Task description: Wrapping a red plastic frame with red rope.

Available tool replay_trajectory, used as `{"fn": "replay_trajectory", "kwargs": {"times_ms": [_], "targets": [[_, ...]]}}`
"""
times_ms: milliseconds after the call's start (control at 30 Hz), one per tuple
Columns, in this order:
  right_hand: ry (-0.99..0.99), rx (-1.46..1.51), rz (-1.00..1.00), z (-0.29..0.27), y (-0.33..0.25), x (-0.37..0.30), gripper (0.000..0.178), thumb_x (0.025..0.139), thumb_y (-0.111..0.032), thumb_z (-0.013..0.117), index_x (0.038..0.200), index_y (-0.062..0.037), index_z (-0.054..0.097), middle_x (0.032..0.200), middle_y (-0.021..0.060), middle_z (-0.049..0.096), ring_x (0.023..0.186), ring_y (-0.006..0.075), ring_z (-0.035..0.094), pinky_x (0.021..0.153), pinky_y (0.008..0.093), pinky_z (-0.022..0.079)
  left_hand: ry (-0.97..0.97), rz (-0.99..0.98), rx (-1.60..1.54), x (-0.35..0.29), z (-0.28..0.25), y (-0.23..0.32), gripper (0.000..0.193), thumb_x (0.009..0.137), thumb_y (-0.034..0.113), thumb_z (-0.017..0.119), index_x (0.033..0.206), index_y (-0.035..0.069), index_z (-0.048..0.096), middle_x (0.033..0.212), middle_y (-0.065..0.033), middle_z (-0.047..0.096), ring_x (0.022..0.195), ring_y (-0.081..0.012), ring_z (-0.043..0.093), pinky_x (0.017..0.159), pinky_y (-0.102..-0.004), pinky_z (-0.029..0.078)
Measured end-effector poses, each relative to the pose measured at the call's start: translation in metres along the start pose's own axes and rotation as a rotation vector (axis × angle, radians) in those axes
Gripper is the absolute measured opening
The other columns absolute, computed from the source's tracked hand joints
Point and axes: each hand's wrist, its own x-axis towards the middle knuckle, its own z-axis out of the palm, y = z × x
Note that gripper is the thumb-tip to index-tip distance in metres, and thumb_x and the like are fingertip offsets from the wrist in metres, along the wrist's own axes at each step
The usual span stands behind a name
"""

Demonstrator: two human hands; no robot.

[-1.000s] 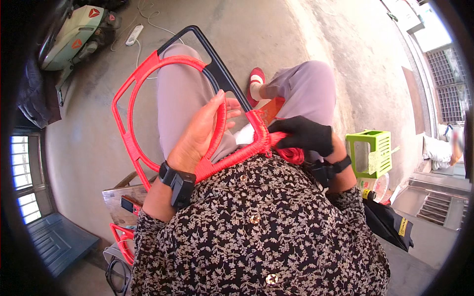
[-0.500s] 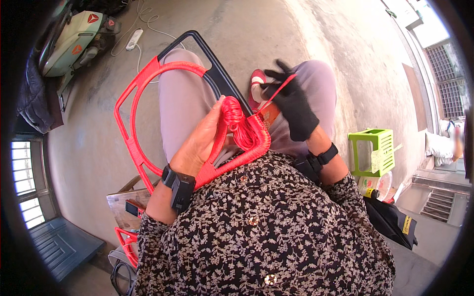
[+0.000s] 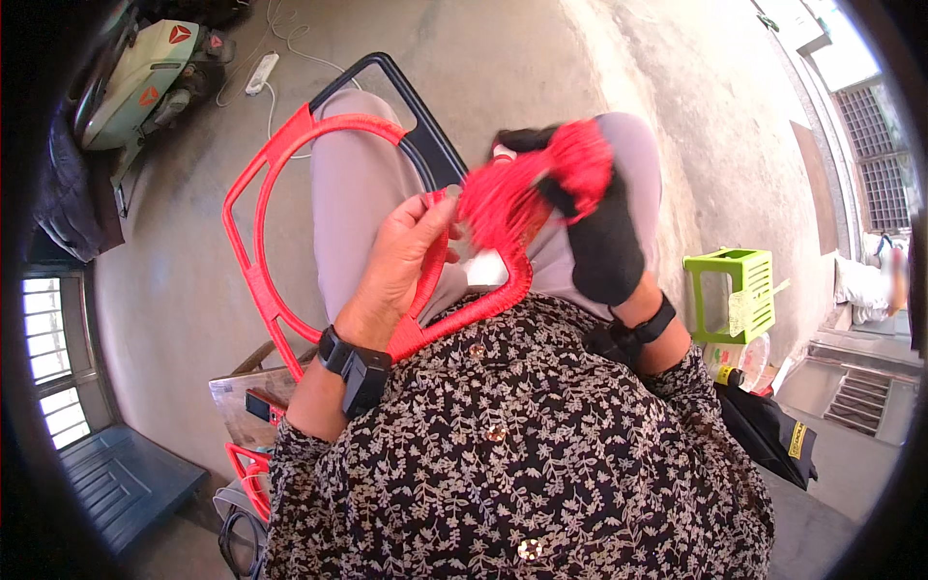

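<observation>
Across my lap lies a frame with a black bar and red cord wrapped around its rim and inner ring. My bare left hand is closed at the frame's near bar, thumb and fingertips pinched together on the red cord wrapping. My right hand, in a black glove, grips a loose bundle of red cord over my right knee. Motion blurs the bundle and the gloved fingers. Part of the black bar is hidden behind the bundle.
A green plastic stool stands at the right, beside a clear container and a black bag. Far left are a pale green scooter and a white power strip. Another red-wrapped piece sits at lower left.
The bundle of red cord has left the frame's near corner and moved right, into my gloved right hand. My left hand has gone from cupping the bundle to pinching at the frame.
</observation>
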Motion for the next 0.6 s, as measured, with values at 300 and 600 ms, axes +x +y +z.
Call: {"fn": "replay_trajectory", "kwargs": {"times_ms": [300,600], "targets": [[0.061,-1.08,0.256,-0.166,0.039,-0.038,0.047,0.075,-0.019,0.068,0.117,-0.0007,0.057,0.095,0.0201,0.067,0.087,0.0292,0.068,0.077,0.0356,0.053,-0.116,-0.085,-0.071,-0.011,0.012,0.016,0.024,0.093,0.015,0.058,0.111,0.003,0.05,0.086,-0.0088,0.061,0.048,-0.0051,0.051,0.039,-0.0152,0.037],[0.631,0.19,0.34,-0.235,0.057,-0.098,0.023,0.089,-0.022,0.059,0.101,-0.0028,0.055,0.075,0.0053,0.058,0.073,0.0171,0.059,0.071,0.0329,0.051,-0.137,-0.163,-0.037,-0.018,0.015,0.02,0.012,0.094,0.016,0.056,0.1,0.007,0.05,0.082,-0.0074,0.062,0.04,-0.0035,0.042,0.036,-0.017,0.029]]}}
